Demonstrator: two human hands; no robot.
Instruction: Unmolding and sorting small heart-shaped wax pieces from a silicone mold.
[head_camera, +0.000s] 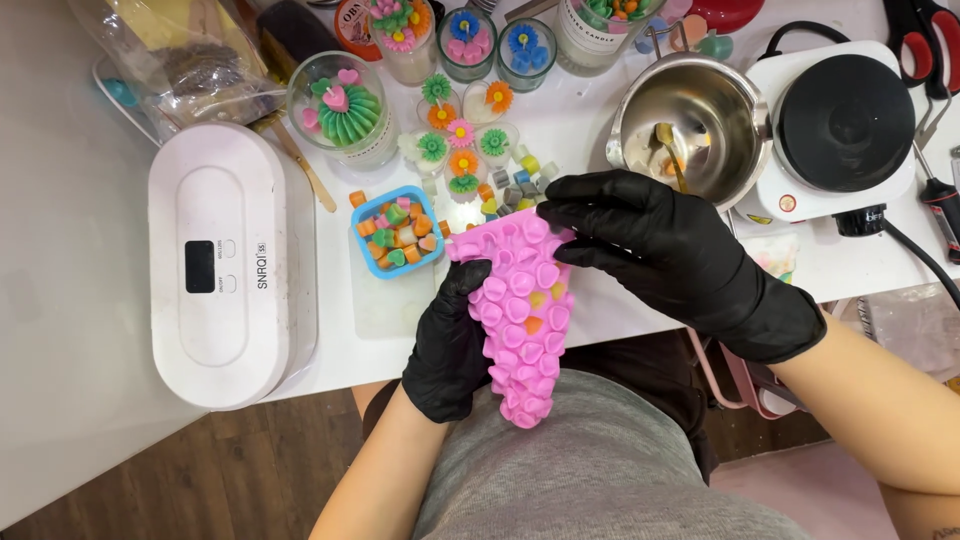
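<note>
Both my hands wear black gloves and hold a pink silicone mould (520, 310) with many small heart-shaped bumps, upside down over the table's front edge. My left hand (450, 345) grips its left side from beneath. My right hand (650, 240) presses down on its upper right corner with the fingers. A few coloured pieces, orange and yellow, show through the mould. Just left of it stands a small blue tray (398, 232) filled with several small coloured wax hearts.
A white oval machine (225, 265) sits at the left. A steel pot (685, 130) with a spoon stands beside a white hotplate (845, 125). Flower-shaped wax pieces (462, 150), small cubes, candle jars (345, 115) and scissors (925, 50) lie at the back.
</note>
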